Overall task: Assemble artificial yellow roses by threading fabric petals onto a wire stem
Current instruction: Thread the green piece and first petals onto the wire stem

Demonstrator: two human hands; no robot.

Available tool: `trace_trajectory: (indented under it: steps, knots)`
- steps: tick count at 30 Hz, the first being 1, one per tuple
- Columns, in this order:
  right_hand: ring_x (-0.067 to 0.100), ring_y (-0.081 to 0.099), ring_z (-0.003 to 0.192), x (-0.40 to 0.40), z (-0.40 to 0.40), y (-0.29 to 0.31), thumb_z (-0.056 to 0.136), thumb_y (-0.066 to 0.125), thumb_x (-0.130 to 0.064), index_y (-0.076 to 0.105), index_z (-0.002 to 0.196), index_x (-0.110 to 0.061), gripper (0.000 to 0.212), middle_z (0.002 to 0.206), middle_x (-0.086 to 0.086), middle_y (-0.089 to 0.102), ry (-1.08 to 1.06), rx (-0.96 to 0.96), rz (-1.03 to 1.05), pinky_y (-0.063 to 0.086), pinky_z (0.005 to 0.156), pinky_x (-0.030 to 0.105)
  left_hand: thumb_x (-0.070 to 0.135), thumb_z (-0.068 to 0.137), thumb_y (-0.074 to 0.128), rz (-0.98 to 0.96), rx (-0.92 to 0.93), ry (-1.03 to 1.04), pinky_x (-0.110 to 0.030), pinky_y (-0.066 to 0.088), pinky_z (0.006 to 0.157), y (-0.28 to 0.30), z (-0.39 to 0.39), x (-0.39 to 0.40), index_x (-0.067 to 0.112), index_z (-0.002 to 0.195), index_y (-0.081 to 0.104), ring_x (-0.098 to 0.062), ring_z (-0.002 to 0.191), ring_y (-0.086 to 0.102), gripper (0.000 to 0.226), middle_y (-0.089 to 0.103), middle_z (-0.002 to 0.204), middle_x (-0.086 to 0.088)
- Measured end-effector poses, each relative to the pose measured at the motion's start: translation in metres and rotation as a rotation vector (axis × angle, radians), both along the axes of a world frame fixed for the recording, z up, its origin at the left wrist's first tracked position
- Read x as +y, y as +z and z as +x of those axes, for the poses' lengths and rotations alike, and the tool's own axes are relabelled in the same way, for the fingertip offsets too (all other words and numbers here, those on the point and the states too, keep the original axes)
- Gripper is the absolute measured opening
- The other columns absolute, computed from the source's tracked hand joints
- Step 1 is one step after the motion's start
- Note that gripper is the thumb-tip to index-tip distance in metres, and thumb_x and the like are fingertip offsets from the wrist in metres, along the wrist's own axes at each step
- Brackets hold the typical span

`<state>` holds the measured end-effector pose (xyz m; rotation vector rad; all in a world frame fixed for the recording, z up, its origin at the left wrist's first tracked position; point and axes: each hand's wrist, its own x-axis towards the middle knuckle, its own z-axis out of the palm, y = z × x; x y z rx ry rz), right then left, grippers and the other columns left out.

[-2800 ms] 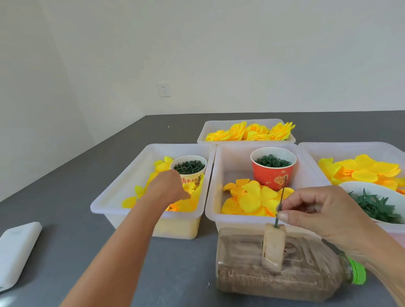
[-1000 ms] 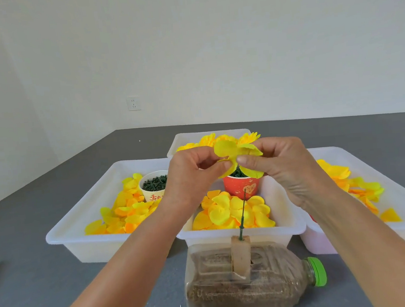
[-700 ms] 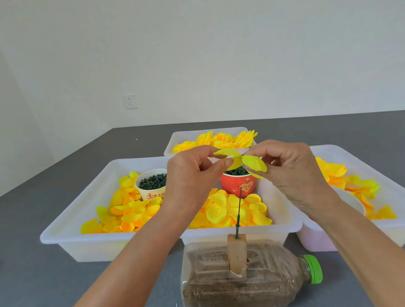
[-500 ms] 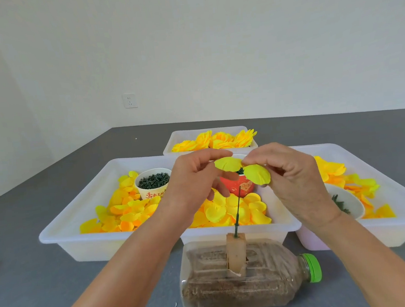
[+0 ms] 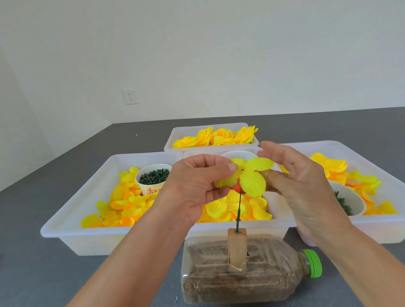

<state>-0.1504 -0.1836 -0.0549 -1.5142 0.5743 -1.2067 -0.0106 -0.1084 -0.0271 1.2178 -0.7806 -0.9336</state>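
left hand pinches yellow petal piece atop upright green wire stem; right hand, fingers relaxed, just beside it. stem stands in block on sand-filled bottle at table near edge.

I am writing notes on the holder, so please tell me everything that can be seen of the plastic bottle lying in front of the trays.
The plastic bottle lies on its side on the grey table, its green cap pointing right. It is clear and partly filled with brown, sand-like grains. A pale block sits in its upper side, and the thin green wire stem stands in that block. Neither hand touches the bottle.
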Motion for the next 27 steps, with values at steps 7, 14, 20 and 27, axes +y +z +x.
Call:
trace_trajectory:
  steps: [7,14,20,27]
  knots:
    - [0.014,0.062,0.059,0.008,-0.004,0.011,0.068,0.07,-0.045,0.074,0.081,-0.025,0.024,0.072,0.002,0.07,0.208,0.079,0.272,0.046,0.05,0.026,0.001,0.072,0.071,0.002,-0.008,0.001,-0.019,0.049,0.045,-0.001,-0.003,0.002,0.011,0.069,0.064,-0.013,0.05,0.063,0.012,0.068,0.064,-0.004]
    - [0.011,0.063,0.058,0.007,0.003,0.009,0.067,0.078,-0.015,0.067,0.098,-0.019,0.033,0.074,0.001,0.071,0.129,0.171,0.342,0.044,0.048,0.024,0.004,0.077,0.069,0.038,0.006,0.005,-0.021,0.051,0.046,-0.005,-0.005,0.005,0.011,0.071,0.062,-0.015,0.047,0.062,0.012,0.065,0.057,-0.003]
    - [0.012,0.059,0.053,0.008,0.004,0.009,0.071,0.073,-0.004,0.067,0.084,-0.015,0.017,0.069,0.001,0.069,0.198,0.149,0.42,0.044,0.043,0.021,0.005,0.077,0.069,0.078,0.055,-0.004,-0.019,0.05,0.045,-0.007,-0.006,0.007,0.013,0.072,0.061,-0.011,0.044,0.059,0.013,0.065,0.056,-0.001]
    - [0.009,0.057,0.043,0.008,0.006,0.013,0.079,0.065,-0.005,0.065,0.08,-0.014,0.01,0.058,0.001,0.066,0.263,0.134,0.545,0.043,0.039,0.017,0.002,0.08,0.065,0.111,0.07,0.002,-0.019,0.049,0.044,-0.008,-0.007,0.005,0.013,0.075,0.061,-0.012,0.043,0.056,0.013,0.063,0.057,-0.003]
